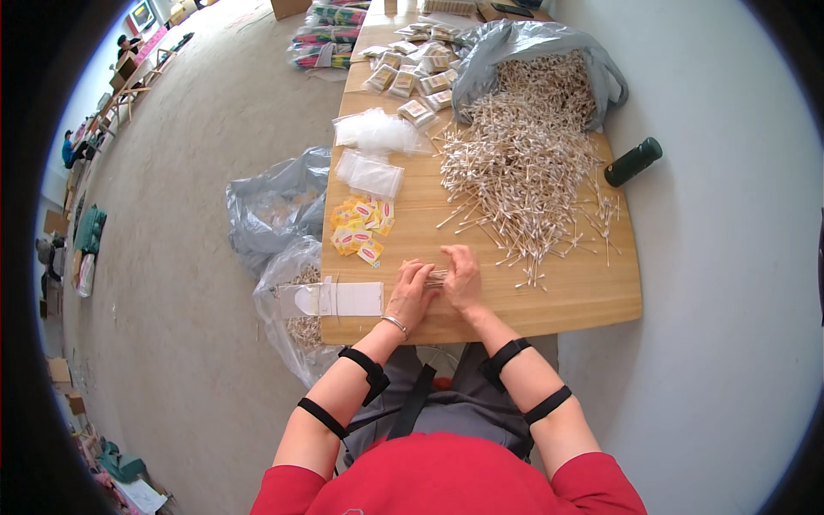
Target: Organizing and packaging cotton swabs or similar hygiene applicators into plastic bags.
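Observation:
Between my two hands, close to the near edge of the wooden table point(592, 300), lies a small bundle of cotton swabs point(436, 279). My left hand point(410, 296) is closed on the bundle's left end, a metal bracelet at its wrist. At the other end, my right hand point(463, 276) grips it with bent fingers. Ahead and to the right spreads a big heap of loose cotton swabs point(524, 163), spilling from a grey plastic bag point(481, 60). Left of my left hand is a white card holder point(356, 299) with a clear part reaching past the table edge.
Yellow-and-white paper labels point(360, 227) lie left of the heap, with clear plastic sachets point(373, 174) beyond. Filled swab packs point(416, 77) are piled farther back. A dark green bottle point(633, 161) is at the right edge. Plastic bags point(283, 206) hang or stand beside the table's left edge.

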Tool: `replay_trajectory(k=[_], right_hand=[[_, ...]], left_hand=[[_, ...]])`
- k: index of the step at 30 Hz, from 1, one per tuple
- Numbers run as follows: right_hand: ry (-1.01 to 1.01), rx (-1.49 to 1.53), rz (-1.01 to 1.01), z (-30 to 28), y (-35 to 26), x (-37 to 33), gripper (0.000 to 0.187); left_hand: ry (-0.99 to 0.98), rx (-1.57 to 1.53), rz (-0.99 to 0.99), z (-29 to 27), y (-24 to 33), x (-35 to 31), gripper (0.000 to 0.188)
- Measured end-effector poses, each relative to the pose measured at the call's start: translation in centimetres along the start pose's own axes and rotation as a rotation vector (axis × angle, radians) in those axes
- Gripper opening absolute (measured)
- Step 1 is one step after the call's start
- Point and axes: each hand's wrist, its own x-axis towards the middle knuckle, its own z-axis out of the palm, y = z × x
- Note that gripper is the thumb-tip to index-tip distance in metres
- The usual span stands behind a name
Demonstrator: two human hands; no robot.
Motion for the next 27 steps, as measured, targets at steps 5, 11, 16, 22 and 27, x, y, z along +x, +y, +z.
replay_trajectory(k=[5, 11, 16, 22, 27], right_hand=[[0.071, -0.513, -0.168, -2.6, 2.5, 4.8, 0.026], [-0.076, -0.595, -0.182, -2.7, 4.5, 5.8, 0.009], [-0.122, -0.507, -0.171, -1.4, 2.1, 4.0, 0.005], [-0.124, -0.320, -0.052, -3.1, 2.1, 2.6, 0.010], [-0.217, -0.189, 0.004, -2.7, 2.4, 2.7, 0.015]], left_hand=[[-0.009, 0.036, 0.002, -0.4, 0.1, -0.1, 0.046], [0.130, -0.011, -0.068, 0.0, 1.1, 4.5, 0.041], [0.109, 0.103, -0.124, 1.2, -0.9, 9.6, 0.026], [0.064, 0.112, -0.090, 1.9, -2.2, 10.2, 0.008], [-0.004, 0.142, -0.060, 0.6, -1.9, 9.1, 0.002]])
